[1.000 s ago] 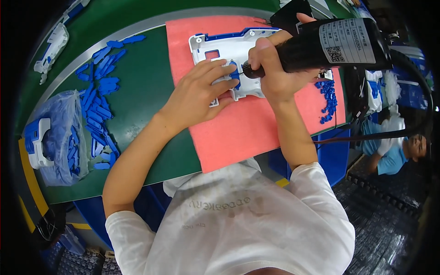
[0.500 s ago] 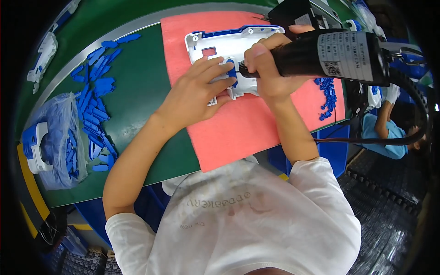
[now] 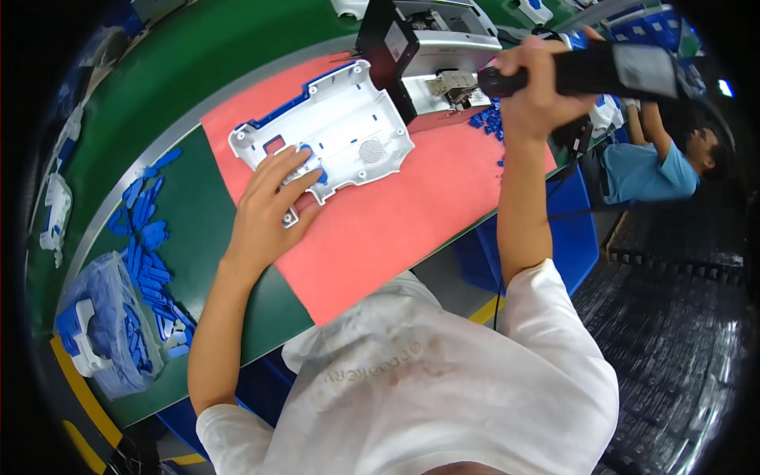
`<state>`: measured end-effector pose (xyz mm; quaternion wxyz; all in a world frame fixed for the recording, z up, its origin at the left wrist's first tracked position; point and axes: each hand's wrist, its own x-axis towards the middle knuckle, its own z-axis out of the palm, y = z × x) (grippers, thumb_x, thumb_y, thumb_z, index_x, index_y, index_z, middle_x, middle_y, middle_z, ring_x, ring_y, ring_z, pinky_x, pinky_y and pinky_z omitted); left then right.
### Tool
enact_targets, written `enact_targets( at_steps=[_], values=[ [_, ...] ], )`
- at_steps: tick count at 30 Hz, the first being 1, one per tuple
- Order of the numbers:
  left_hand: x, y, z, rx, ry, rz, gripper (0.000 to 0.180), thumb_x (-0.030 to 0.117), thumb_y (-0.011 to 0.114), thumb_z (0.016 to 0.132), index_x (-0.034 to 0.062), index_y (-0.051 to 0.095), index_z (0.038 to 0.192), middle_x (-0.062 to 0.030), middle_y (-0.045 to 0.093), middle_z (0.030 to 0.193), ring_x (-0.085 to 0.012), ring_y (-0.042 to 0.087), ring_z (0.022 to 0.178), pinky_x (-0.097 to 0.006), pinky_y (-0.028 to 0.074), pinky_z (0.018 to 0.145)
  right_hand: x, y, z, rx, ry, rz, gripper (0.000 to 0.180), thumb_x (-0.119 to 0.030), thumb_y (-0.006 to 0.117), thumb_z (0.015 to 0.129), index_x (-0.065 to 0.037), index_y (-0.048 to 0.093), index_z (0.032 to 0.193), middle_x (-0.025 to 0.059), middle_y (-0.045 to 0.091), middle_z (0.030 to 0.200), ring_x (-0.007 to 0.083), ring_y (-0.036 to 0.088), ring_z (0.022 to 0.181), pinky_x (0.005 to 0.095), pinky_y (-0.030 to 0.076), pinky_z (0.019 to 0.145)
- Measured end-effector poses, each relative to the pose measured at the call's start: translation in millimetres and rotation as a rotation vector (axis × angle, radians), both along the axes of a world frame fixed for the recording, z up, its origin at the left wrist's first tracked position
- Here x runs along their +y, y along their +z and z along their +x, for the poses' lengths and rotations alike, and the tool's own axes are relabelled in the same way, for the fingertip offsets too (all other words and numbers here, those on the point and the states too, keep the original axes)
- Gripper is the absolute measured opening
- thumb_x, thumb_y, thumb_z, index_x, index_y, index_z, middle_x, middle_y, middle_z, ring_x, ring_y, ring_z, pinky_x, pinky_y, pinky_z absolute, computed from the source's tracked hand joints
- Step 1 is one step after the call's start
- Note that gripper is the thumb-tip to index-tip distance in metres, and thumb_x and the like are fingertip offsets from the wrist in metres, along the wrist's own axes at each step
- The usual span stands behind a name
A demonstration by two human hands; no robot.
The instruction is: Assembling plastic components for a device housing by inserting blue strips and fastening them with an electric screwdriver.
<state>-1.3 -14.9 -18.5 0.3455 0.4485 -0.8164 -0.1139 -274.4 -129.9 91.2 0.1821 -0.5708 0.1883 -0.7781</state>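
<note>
Away from the white cover (image 3: 352, 131), the black power screwdriver (image 3: 598, 70) has been carried since the earlier frame, and its front end is now held at the metal machine (image 3: 451, 54); whether contact is made cannot be told. In the head view, the screwdriver is grasped by the right hand (image 3: 540, 87), whose fingers are wrapped around it. By the left hand (image 3: 265, 207), which is half open with fingers bent, the blue piece (image 3: 323, 176) in the cover is touched. The cover is laid, hollow side up, on the pink mat (image 3: 380, 237). Blue strips (image 3: 146, 265) are heaped on the green table (image 3: 198, 206), beside a plastic bag (image 3: 119, 380).
</note>
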Motion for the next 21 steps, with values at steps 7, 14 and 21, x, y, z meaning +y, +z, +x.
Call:
enact_targets(
  at_steps=[7, 14, 21],
  values=[
    [0, 1, 1, -0.027, -0.009, -0.013, 0.043, 0.011, 0.077, 0.069, 0.0069, 0.067, 0.111, -0.0108, 0.058, 0.128, -0.0316, 0.052, 0.122, -0.044, 0.042, 0.104, 5, -17, -8, 0.231, 0.004, 0.168, 0.055, 0.014, 0.060, 0.076, 0.007, 0.038, 0.126, 0.0067, 0.057, 0.061, 0.0141, 0.054, 0.048, 0.0281, 0.047, 0.052],
    [1, 7, 2, 0.099, -0.013, 0.056, 0.068, 0.014, 0.076, 0.071, 0.0063, 0.050, 0.133, -0.0161, 0.057, 0.127, -0.0360, 0.051, 0.121, -0.043, 0.040, 0.104, 43, -7, 57, 0.132, 0.388, 0.139, 0.067, 0.008, 0.053, 0.081, -0.004, 0.023, 0.140, 0.0092, 0.056, 0.066, 0.0183, 0.050, 0.045, 0.0346, 0.047, 0.049],
    [-2, -4, 7, 0.178, -0.055, 0.042, 0.060, 0.013, 0.075, 0.070, 0.0037, 0.053, 0.126, -0.0151, 0.058, 0.123, -0.0331, 0.052, 0.120, -0.044, 0.041, 0.104, 38, -50, 135, 0.267, 0.386, 0.146, 0.059, 0.016, 0.054, 0.077, 0.004, 0.032, 0.131, 0.0070, 0.056, 0.064, 0.0135, 0.053, 0.046, 0.0284, 0.047, 0.047]
  ],
)
